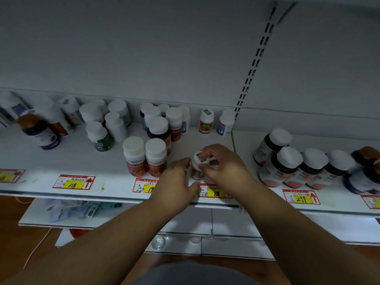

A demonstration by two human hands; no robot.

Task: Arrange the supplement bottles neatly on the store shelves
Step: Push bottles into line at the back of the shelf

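Held bottle: a small supplement bottle (198, 168) with a white cap and an orange-brown label stands near the front edge of the shelf (115, 161), just behind the price tag marked 88 (214, 193).
Long axis: upright, cap towards the camera, with perhaps a slight lean; the blur makes it hard to tell.
Right hand: the right hand (222, 167) comes over from the bottle's right, its fingers (207, 155) curled down onto the cap and pinching it.
Left hand: the left hand (174, 182) is at the bottle's left side, thumb and fingers loosely bent around the body; whether they press it or only steady it cannot be told.
Key relation: the bottle sits between the two hands, the right one on top and nearer, so any shift or turn would likely be led from the cap.
Nearest neighbours: a pair of white-capped red-labelled bottles (144, 157) stands just left of the left hand, at the same front edge.
Matching bottle: one with a similar orange label (206, 122) stands at the back edge of the shelf, well apart.
Further out: a loose cluster (160, 124) behind the pair, and dark bottles (287, 167) on the next shelf bay to the right.
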